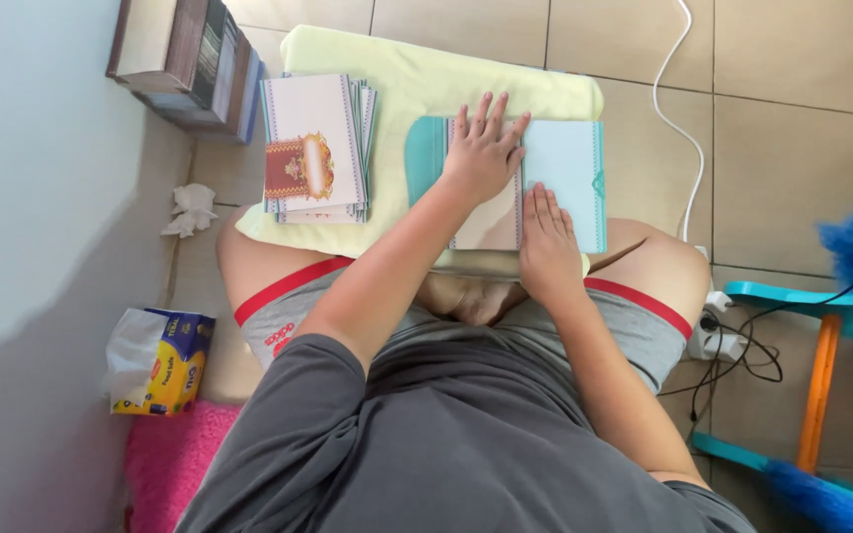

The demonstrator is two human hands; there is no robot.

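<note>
Nearest, the right hand (548,247) lies flat, fingers together, pressing the near edge of a folded light-blue card (565,168). Just beyond, the left hand (484,153) rests palm down with fingers spread across the card's fold. The card lies on a pale yellow cushion (417,84) over the person's crossed legs. To the left on the cushion sits a stack of cards (316,148) with a red-and-gold emblem. Far left, books (190,64) stand against the wall.
</note>
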